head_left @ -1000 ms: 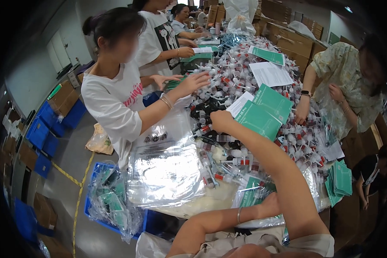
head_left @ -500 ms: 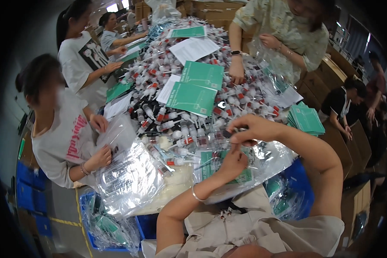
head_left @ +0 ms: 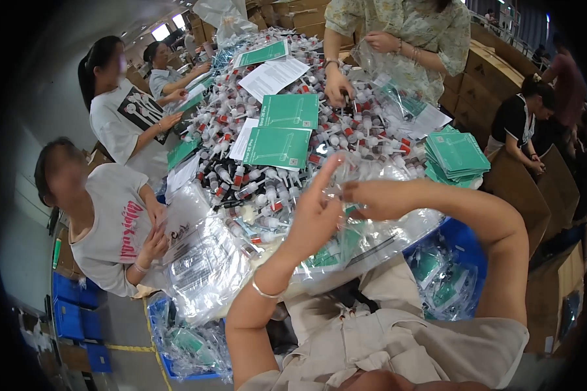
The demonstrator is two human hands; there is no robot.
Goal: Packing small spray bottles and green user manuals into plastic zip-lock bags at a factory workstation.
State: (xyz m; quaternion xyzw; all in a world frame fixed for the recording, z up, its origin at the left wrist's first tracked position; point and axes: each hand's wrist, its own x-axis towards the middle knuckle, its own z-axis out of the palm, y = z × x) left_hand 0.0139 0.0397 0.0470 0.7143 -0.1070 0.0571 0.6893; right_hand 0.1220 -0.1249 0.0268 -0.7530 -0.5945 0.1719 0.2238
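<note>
Over the near edge of the table, a clear plastic bag [head_left: 351, 242] hangs between my two hands. My left hand [head_left: 314, 214] has its index finger stretched upward and its other fingers curled in against the bag's film. From the right, my right hand [head_left: 379, 199] reaches across with bent fingers closed on the bag's upper part; its fingertips are partly hidden. Behind and below the film shows a green booklet [head_left: 326, 255]. Just beyond my hands rises a large heap of small clear bottles [head_left: 267, 195] with white nozzle tips and red or dark parts.
Green booklets [head_left: 290, 112] and white sheets [head_left: 274, 77] lie on the heap. A booklet stack [head_left: 456, 155] stands at right. Flat clear bags [head_left: 205, 270] lie at left. Blue bins [head_left: 460, 244] hold filled bags below. Co-workers stand left and across; one co-worker's hand [head_left: 338, 86] touches the heap.
My left hand has moved up and left, its index finger now raised. Clear film now shows between my hands. The whole view has shifted slightly.
</note>
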